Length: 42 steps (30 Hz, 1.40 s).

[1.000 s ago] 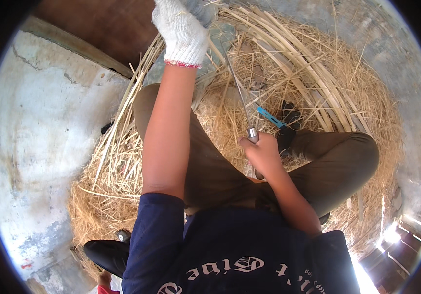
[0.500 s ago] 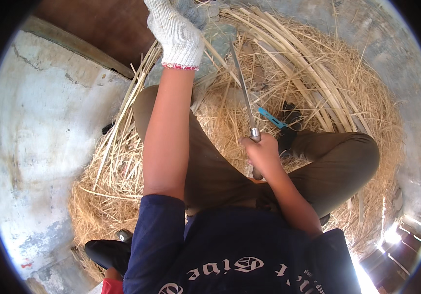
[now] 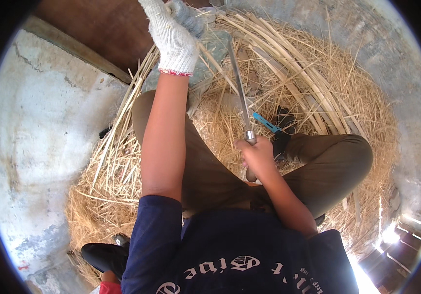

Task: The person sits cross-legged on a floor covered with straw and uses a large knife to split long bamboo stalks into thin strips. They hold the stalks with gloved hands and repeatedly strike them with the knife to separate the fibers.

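Observation:
My right hand (image 3: 257, 154), bare, is wrapped round the handle of a long, narrow-bladed knife (image 3: 237, 81). Its blade points up and away over the straw, with a metal collar where it meets the grip. My left hand (image 3: 175, 44) wears a white knitted glove with a red cuff edge and reaches far forward at the top of the view. Part of its fingers is cut off by the frame edge, so I cannot make out what they hold, if anything. Just beside it is a fuzzy grey thing (image 3: 187, 18) of unclear kind.
Pale split strips (image 3: 313, 83) lie in a bundle at the far right, more strips (image 3: 125, 142) at left. Straw-like shavings (image 3: 90, 210) surround my bent legs (image 3: 333, 157). A blue strap (image 3: 266, 121) lies near my foot. Grey walls (image 3: 39, 137) stand on both sides; a person's dark-clad leg (image 3: 105, 255) shows lower left.
My left hand has shifted slightly left and down in the view. The knife and my right hand have moved a little left with the whole scene; the right hand's grip is unchanged.

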Tool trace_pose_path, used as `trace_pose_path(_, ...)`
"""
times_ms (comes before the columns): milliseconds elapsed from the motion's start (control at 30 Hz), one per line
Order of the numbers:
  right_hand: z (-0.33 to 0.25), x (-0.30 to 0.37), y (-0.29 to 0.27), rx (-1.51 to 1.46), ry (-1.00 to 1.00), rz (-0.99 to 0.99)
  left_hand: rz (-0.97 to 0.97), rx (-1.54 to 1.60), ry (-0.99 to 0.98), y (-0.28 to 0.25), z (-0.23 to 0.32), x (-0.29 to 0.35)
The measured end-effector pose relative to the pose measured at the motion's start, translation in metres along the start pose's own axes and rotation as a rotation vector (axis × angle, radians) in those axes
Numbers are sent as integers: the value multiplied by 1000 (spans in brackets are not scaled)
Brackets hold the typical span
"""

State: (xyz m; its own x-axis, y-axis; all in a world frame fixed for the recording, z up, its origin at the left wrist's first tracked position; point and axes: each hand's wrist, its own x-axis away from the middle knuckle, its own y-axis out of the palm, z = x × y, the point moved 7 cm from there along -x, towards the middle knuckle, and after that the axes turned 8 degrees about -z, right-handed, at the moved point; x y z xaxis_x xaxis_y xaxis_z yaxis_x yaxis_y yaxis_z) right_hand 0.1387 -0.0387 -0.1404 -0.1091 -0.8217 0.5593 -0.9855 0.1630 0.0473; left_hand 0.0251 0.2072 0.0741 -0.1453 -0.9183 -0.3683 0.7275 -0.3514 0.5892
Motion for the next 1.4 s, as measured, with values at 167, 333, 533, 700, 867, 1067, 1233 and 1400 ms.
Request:
trace_pose_path(167,-10,1,-3,92,-47,-12,-2,-40,-44,3,0,1)
trace_pose_path(333,8,-16,-14,91,42,22,24,-67,-15,7,5,3)
trace_pose_path(533,1,-3,-4,-61,-48,33,1,-108,-1,5,4,-5)
trace_pose_path(700,19,-9,6,-79,62,-96,-22,23,-102,4,-2,-1)
trace_pose_path(867,-1,4,2,-96,-68,-9,-46,28,-100,10,-4,1)
trace_pose_path(1067,10,0,6,-61,-13,-76,-16,98,-56,2,-4,2)
trace_pose_path(1233,-6,6,-1,64,-147,46,-6,81,47,14,15,9)
trace_pose_path(1400,7,-4,7,155,-279,23,45,-38,118,8,16,12)
